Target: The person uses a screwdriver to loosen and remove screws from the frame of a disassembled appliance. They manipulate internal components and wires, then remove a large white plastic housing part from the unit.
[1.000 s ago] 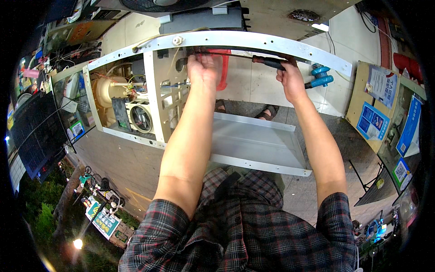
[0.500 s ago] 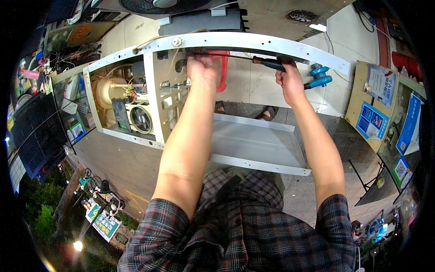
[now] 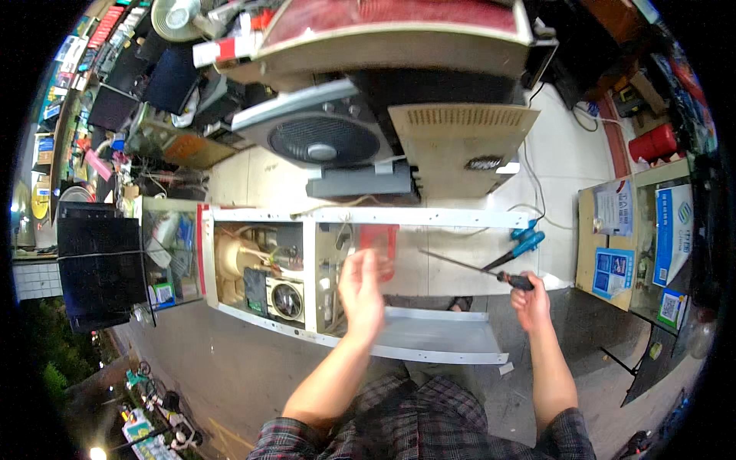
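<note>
One screwdriver [image 3: 491, 272] in the grasp beside one opened case [image 3: 310, 261].
The right hand [image 3: 530, 304], at 4 o'clock in the view, is closed round the screwdriver's handle; the shaft points between 9 and 10 o'clock, its tip apart from the left hand [image 3: 362, 293]. That hand, at 6 o'clock, is blurred and loosely half open, with nothing visible in its hold; whether it touches the case, I cannot tell. From it, the case's fan [image 3: 287, 300] lies at 9 o'clock, a grey panel [image 3: 437, 331] at 4. A blue blower [image 3: 526, 241] lies at 12 o'clock from the right hand.
</note>
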`<action>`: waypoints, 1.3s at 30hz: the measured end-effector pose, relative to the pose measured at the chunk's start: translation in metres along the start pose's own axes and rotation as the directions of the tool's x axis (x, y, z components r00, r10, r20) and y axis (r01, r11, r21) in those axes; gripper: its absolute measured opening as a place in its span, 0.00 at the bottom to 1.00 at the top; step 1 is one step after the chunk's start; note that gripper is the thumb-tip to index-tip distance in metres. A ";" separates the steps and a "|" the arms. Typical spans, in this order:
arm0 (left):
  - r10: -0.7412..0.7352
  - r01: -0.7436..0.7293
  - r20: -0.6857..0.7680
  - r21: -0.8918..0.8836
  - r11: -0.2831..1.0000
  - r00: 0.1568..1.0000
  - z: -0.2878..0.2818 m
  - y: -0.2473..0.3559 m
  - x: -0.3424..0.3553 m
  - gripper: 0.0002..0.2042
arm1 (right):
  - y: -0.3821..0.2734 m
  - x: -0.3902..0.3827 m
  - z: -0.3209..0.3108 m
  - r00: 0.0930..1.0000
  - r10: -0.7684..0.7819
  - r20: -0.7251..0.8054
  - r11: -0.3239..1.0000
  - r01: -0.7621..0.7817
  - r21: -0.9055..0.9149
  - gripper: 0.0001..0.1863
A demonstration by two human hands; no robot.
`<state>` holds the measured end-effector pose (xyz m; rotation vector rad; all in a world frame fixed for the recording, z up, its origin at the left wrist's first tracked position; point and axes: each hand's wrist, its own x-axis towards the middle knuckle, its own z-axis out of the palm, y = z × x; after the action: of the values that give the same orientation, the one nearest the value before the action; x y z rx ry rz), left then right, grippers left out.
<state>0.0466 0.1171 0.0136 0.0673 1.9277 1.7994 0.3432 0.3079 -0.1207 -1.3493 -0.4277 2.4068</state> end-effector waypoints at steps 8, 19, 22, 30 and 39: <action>0.632 -0.808 0.608 0.586 0.052 0.481 0.039 0.248 0.082 0.10 | -0.012 -0.094 -0.054 0.991 -0.128 -0.038 0.992 0.128 -0.015 0.11; 0.453 -0.651 0.717 0.686 -0.325 0.529 0.110 0.326 0.151 0.20 | 0.062 -0.132 -0.104 0.993 -0.022 -0.114 0.997 0.030 0.077 0.11; 0.534 -0.666 0.646 0.721 -0.191 0.545 0.107 0.319 0.153 0.20 | 0.064 -0.138 -0.108 0.992 -0.022 -0.127 0.997 0.031 0.070 0.10; 0.811 -0.808 0.339 0.532 0.253 0.477 0.009 0.248 0.070 0.11 | 0.028 -0.161 -0.093 0.999 -0.042 -0.019 0.994 0.044 0.097 0.12; 0.470 -0.431 -0.006 0.391 0.814 0.883 -0.182 0.017 -0.133 0.12 | 0.022 -0.202 0.082 0.911 -0.100 0.400 0.912 0.245 -0.330 0.20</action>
<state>0.0880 -0.0967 0.0725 0.6296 2.4737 1.6920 0.3675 0.1925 0.0636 -0.9146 -1.1139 2.5092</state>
